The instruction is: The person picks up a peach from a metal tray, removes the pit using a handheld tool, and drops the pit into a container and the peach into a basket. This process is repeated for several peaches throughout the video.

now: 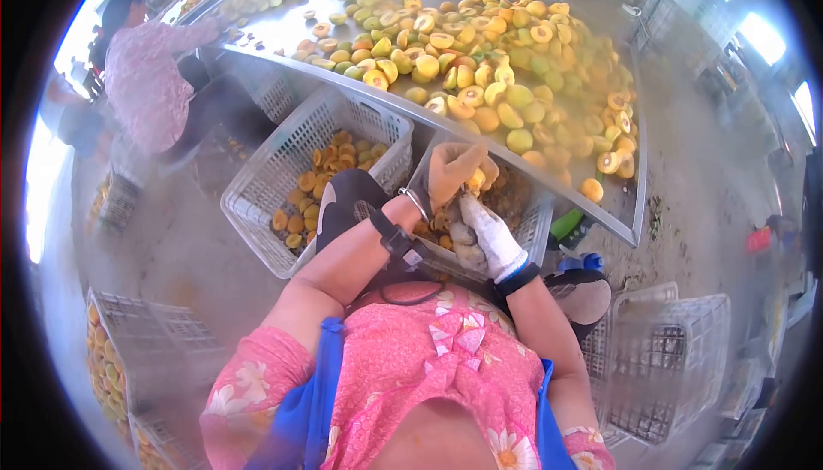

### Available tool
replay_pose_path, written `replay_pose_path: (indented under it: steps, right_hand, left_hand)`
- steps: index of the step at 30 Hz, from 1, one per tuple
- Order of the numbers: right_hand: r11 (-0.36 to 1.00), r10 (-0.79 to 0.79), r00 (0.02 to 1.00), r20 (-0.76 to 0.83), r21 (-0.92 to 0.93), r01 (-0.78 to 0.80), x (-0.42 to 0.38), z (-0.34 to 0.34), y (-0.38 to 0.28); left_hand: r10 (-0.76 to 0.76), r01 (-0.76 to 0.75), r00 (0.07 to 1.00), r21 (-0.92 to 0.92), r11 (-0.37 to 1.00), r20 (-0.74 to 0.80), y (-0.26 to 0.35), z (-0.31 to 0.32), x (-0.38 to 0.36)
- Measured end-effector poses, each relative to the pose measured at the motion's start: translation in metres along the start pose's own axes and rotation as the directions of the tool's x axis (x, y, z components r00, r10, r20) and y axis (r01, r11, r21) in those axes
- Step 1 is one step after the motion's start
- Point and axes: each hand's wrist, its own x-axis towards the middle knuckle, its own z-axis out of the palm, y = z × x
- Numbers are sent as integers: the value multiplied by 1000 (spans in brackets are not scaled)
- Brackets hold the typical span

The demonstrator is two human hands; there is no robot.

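Note:
My left hand (452, 171), in a brown glove, is closed around a yellow-orange piece of fruit (476, 180), which looks like a peach or apricot. Just below it is my right hand (485, 237), in a white glove with greyish fingers. Its fingers are curled together near the fruit, and whatever they hold is hidden. Both hands are above a plastic crate (536, 228) with orange fruit pieces inside, between my knees. Beyond them, a metal table (394, 103) carries a large heap of halved fruit (489, 67), some halves showing brown centres.
Left of my knee stands a grey lattice crate (257, 187) partly filled with fruit halves. More crates are at the lower left (163, 333) and lower right (660, 367). A person in a pink top (150, 84) sits at the table's left side. A green object (566, 225) lies under the table's edge.

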Motion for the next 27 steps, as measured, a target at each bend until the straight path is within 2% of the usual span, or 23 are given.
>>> replay_pose_path:
  steps: [2,5,8,11,14,15,16,18,19,20,22,24,27]
  right_hand:
    - [939,174,970,169,268,-215,-4,2,-4]
    - [855,82,914,398,443,-269,1,-9,7]
    - [818,33,852,522,476,-323,11,-26,13]
    - [836,-17,840,543,468,-286,6,-24,9]
    - [908,-33,939,341,403,-114,-1,-20,-1]
    - [918,-6,970,245,387,-92,0,-26,-7]
    - [959,-49,986,157,282,3,-2,-27,-12]
    - [997,-80,992,-96,-10,79,-1,-31,-17]
    - [961,-164,980,-109,-240,134,1,-36,-19]
    - [902,-248,959,-137,-393,177,2,-35,-20]
    - [711,-415,898,-146,-668,220,4,-31,-22]
    - [380,-556,830,-38,-900,213,11,-34,-24]
    - [169,-616,777,130,-941,292,9,-34,-26]
  left_hand:
    - [-48,53,997,-90,994,57,2,2,-1]
    - [-156,177,982,-247,953,103,5,8,-3]
    - [-277,256,961,-476,842,28,-1,17,-2]
    - [-317,259,946,-736,626,63,-25,4,12]
    - [-348,183,927,-637,748,-143,-19,1,2]
    - [-335,153,930,-669,727,-151,-21,-4,2]
    - [-320,162,941,-680,715,-112,-20,-8,-1]
    - [-287,180,957,-700,691,-36,-12,-14,-8]
    - [-307,171,948,-675,717,-86,-15,-20,-10]
    - [-286,176,955,-635,752,-75,-16,-24,-12]
    - [-246,178,968,-549,817,-53,-17,-31,-17]
    - [-302,216,947,-479,851,-110,-10,-32,-18]
    - [-330,263,929,-330,906,-165,-2,-32,-21]
